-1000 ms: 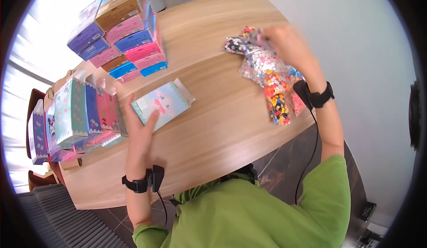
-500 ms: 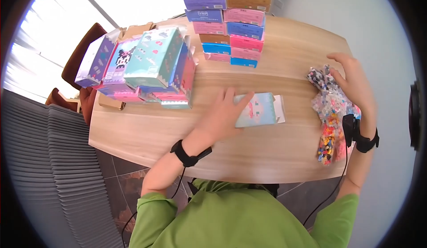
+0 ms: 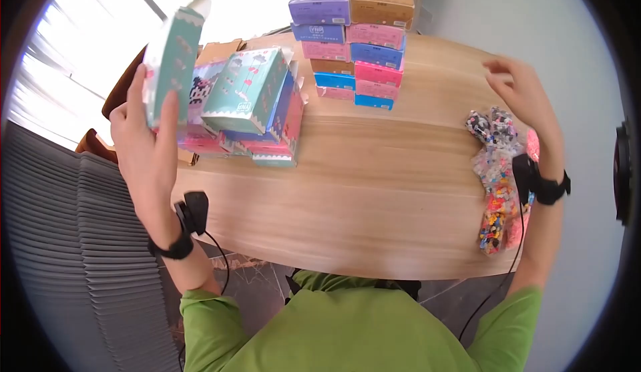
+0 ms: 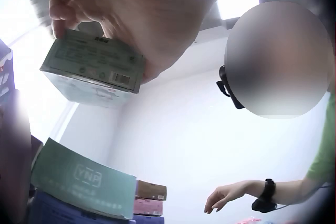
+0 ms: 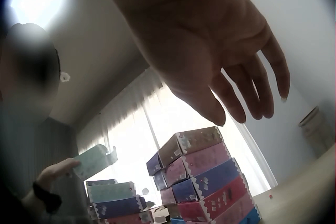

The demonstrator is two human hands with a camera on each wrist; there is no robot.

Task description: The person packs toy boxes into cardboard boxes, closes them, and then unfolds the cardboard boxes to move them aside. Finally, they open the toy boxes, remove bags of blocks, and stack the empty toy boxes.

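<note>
My left hand grips a mint-green cardboard box between thumb and fingers, holding it up at the left of the pile of boxes. The box has an open flap at its top end; in the left wrist view its printed end with a barcode faces the camera. Over the right side of the table hangs my right hand, fingers loosely bent and nothing in them. Below and nearer to me lie several clear bags of small coloured building bricks, partly hidden by the right wrist.
A pile of opened boxes, topped by a mint-green one, stands at the table's left. Behind it to the right rises a tall double stack of boxes. Chairs stand beyond the left edge of the wooden table.
My left hand has carried the mint-green box from the table's middle up to the left. The right hand let go of a bag earlier and has lifted slightly away. The head view has turned.
</note>
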